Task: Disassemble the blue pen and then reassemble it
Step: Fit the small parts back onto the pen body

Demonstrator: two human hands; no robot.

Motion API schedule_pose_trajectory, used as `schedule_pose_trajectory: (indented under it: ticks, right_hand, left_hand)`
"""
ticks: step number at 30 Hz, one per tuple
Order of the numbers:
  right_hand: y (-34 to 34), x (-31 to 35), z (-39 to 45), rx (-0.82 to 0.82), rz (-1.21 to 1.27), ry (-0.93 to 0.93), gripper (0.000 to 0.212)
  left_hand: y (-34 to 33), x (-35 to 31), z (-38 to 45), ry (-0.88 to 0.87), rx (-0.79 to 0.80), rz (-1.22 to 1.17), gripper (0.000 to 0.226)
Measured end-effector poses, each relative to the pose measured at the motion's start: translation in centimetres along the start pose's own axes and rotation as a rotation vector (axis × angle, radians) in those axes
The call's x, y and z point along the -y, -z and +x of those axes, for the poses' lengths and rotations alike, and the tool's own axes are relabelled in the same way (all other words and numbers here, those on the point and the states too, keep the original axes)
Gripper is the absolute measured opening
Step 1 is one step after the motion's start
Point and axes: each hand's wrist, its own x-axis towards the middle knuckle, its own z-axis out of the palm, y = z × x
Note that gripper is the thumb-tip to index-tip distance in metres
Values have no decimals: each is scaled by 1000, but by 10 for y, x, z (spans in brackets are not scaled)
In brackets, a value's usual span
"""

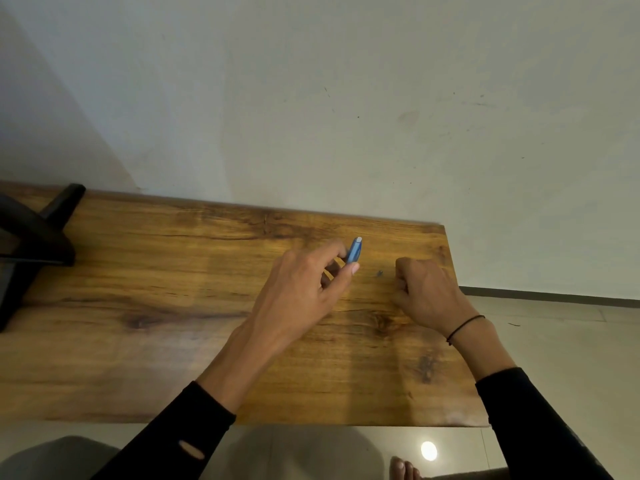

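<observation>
A blue pen with a pale end cap pokes up from between the thumb and fingers of my left hand, which grips it above the wooden table. Only the pen's upper part shows; the rest is hidden behind my fingers. My right hand rests on the table to the right of the pen, curled into a fist; what it holds, if anything, is hidden. A tiny dark piece lies on the table between my two hands.
A black stand sits at the table's far left. The wall runs along the table's back edge. The table's right edge lies just beyond my right wrist, with tiled floor past it.
</observation>
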Motion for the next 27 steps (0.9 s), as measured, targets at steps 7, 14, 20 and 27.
schedule_pose_trajectory:
  ticks: [7,14,20,27]
  right_hand:
    - [29,15,2,-276,734,45,12]
    - [48,39,-4,-349,1230,244,11]
    - [46,42,-5,-302,1166,306,15]
    - [46,41,-5,-276,1119,313,10]
  left_hand:
    - [-2,0,2,-10,2,57,12]
    - [-5,1,2,-43,12,147,18]
    - [-6,-2,2,-78,21,212,17]
    - [-6,-2,1,-96,52,287,18]
